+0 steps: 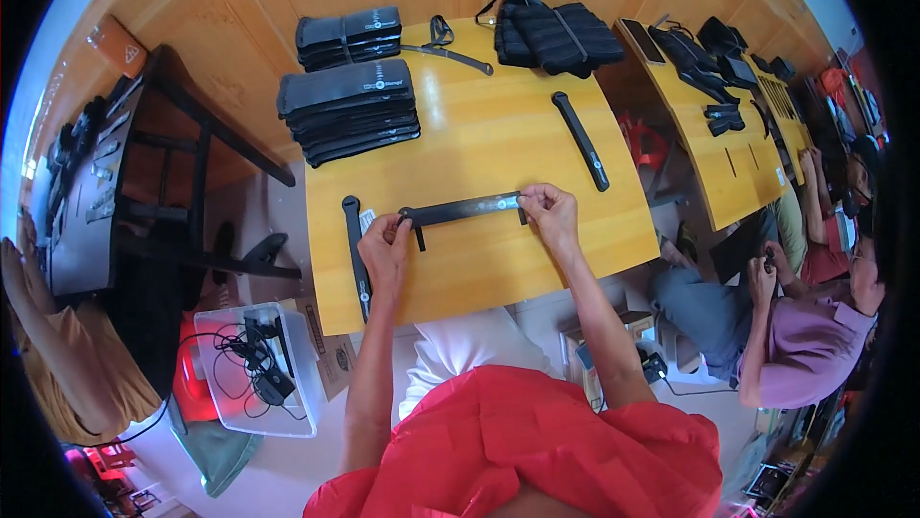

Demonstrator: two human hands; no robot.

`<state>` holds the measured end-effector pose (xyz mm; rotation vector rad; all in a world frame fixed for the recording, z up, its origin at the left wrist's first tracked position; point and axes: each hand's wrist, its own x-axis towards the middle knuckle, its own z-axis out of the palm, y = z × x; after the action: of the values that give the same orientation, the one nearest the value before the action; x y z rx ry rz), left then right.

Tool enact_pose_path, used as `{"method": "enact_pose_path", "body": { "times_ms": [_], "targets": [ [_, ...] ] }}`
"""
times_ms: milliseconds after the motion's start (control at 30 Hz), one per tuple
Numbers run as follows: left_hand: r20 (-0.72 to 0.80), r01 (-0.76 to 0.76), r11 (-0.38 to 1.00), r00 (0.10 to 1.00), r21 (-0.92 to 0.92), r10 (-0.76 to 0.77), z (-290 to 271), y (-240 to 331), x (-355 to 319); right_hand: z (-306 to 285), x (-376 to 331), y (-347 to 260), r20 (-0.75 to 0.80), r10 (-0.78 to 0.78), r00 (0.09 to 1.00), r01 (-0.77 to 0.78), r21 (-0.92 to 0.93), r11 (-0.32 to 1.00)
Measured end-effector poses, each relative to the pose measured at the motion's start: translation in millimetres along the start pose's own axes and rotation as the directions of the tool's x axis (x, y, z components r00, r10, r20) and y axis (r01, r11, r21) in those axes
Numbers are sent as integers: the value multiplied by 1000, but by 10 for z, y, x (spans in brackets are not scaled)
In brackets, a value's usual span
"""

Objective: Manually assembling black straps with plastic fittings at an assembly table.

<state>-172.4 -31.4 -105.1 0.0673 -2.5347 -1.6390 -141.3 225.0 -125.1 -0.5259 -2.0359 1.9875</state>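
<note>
Both my hands hold a long flat black bar (462, 209) across the yellow wooden table (479, 288), with a short dark piece hanging down at each end. My left hand (384, 248) pinches its left end, where the bar is rounded. On the right end, beside a pale printed mark, the fingers of my right hand (552, 216) are closed. A similar black bar (355, 254) lies just left of my left hand, with a small white label beside it. Another black bar (581, 142) rests slantwise beyond my right hand.
Stacked black pouches (347, 101) stand at the back left, near a loose strap (450, 54) and a strapped black bundle (561, 34). A clear plastic bin (309, 374) of cables sits on the floor. People work at a table (719, 163) on the right; another person is at left.
</note>
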Motion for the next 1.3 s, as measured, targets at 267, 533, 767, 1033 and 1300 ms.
{"method": "enact_pose_path", "body": {
  "times_ms": [267, 533, 767, 1033, 1300],
  "targets": [
    [-34, -3, 996, 999, -84, 0, 45, -91, -12, 34, -51, 13, -48, -48, 998, 48, 3, 999],
    [-54, 30, 993, 998, -112, -36, 73, -72, -17, 42, -75, -12, -69, -150, 986, 142, -103, 984],
    [-77, 34, 986, 996, -161, -47, 115, -104, -14, 45, -76, 47, -105, -97, 990, 94, -32, 995],
    [-99, 31, 993, 994, -110, -42, 117, -97, -6, 57, -67, 84, -115, -119, 986, 118, -14, 993],
    [-121, 21, 995, 992, -99, -33, 130, -70, -7, 61, -68, 78, -114, -140, 983, 139, -22, 990]
  ]
}}
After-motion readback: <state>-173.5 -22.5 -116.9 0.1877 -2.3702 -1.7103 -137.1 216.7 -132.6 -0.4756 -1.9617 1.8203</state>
